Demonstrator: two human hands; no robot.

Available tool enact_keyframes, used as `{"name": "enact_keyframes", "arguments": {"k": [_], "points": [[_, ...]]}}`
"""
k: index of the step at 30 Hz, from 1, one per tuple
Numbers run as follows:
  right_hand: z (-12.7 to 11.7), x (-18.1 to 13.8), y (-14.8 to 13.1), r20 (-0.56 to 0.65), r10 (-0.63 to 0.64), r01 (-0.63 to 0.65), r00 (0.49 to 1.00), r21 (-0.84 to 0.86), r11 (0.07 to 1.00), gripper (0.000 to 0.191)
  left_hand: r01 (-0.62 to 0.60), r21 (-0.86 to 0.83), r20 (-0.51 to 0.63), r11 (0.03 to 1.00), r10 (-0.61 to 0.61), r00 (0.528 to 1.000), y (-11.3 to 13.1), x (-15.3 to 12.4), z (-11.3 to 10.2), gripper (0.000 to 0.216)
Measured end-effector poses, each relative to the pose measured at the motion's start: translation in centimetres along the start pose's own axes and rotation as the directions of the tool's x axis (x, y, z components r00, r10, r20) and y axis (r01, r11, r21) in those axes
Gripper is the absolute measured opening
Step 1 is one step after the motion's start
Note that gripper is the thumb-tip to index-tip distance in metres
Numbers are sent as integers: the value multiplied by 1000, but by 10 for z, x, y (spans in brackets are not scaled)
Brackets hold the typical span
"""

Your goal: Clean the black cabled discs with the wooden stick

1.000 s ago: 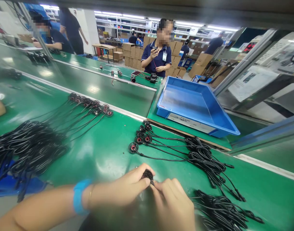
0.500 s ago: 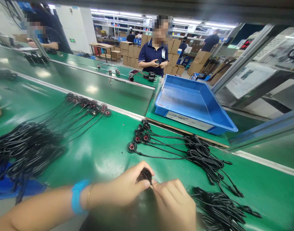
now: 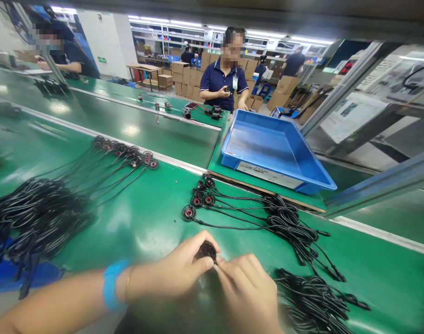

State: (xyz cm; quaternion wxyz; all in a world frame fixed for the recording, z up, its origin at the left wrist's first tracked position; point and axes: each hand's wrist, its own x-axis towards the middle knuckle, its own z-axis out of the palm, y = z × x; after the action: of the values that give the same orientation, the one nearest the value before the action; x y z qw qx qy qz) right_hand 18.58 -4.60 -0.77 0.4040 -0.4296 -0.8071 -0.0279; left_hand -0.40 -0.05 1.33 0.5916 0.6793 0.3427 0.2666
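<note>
Low in the middle, a small black round part (image 3: 208,250) is gripped between the thumb and curled fingers of my left hand (image 3: 179,266). My right hand (image 3: 249,292) is closed in a pinch at the part's right edge; what its fingertips hold is hidden. Beyond my hands lie several similar black discs with red centres (image 3: 188,213), each on a black cable. Their coiled cables (image 3: 284,222) run off to the right. Another bundle of black cables (image 3: 312,297) rests just right of my right hand.
A large blue tray (image 3: 267,169) stands on the raised ledge at the back right, near a metal post (image 3: 382,181). At left lies a heap of black cables (image 3: 38,218) with discs at their far ends. A co-worker (image 3: 222,81) stands across the green bench (image 3: 145,241).
My hands stay nearly in place around the black round part, which has turned slightly. The co-worker opposite has lowered one hand towards the blue tray. The view has shifted a little.
</note>
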Motion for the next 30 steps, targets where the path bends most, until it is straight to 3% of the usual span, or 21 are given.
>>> {"name": "enact_keyframes", "arguments": {"k": [3,5,13,18,25,30], "points": [[0,1,-1,63,152,-159,986,129,979,19,-26,27,-42,999,27,999,2,-1,0,14],[-1,3,-2,75,182,-192,980,172,966,14,-37,52,-46,998,40,998,4,-1,0,14],[-6,13,-5,49,16,-18,999,44,999,14,-5,-32,-3,999,5,1000,-4,-3,1,16],[-6,11,-4,77,18,-25,997,87,996,12,-97,17,-27,995,98,995,-2,-3,3,14],[-1,1,-6,51,60,-59,997,-20,998,16,-141,48,-70,989,145,987,-3,-5,5,14],[1,-3,-12,36,61,-57,998,-85,995,10,-286,89,-87,954,293,952,-4,-4,7,13]]}}
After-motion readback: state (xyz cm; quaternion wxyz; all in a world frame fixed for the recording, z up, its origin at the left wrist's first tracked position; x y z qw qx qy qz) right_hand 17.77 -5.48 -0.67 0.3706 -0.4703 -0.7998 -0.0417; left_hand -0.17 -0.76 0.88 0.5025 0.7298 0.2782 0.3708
